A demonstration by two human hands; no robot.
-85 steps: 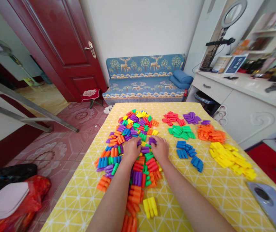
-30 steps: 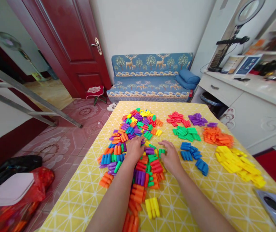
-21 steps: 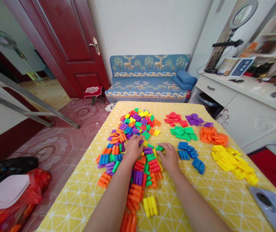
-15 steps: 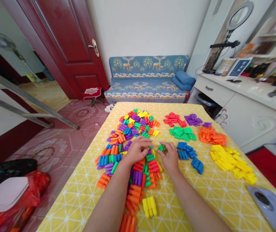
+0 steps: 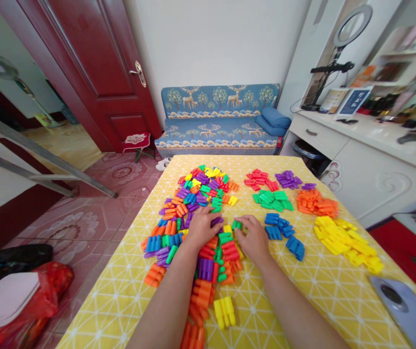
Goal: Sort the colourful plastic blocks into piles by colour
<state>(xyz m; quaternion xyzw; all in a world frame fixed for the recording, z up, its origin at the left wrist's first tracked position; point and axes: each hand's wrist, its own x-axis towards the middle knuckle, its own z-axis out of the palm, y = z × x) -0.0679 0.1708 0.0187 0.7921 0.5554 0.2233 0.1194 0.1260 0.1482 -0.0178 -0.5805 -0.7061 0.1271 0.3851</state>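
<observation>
Above the mixed pile of toy building blocks, my left hand has its thumb and fingers apart. A purple block shows by its fingertips; I cannot tell whether they touch it. At the pile's right edge, my right hand pinches a small green block between thumb and fingers. Just right of that hand lie blue blocks. A single yellow block rests between my forearms.
Sorted by colour on the yellow tablecloth are red blocks, purple blocks, green blocks, orange blocks and yellow blocks. A phone lies at the near right. Beyond the table stands a blue sofa.
My right hand has shifted slightly left with the green block, which now sits lower beside the pile. My left hand has moved slightly left. The view has turned a little.
</observation>
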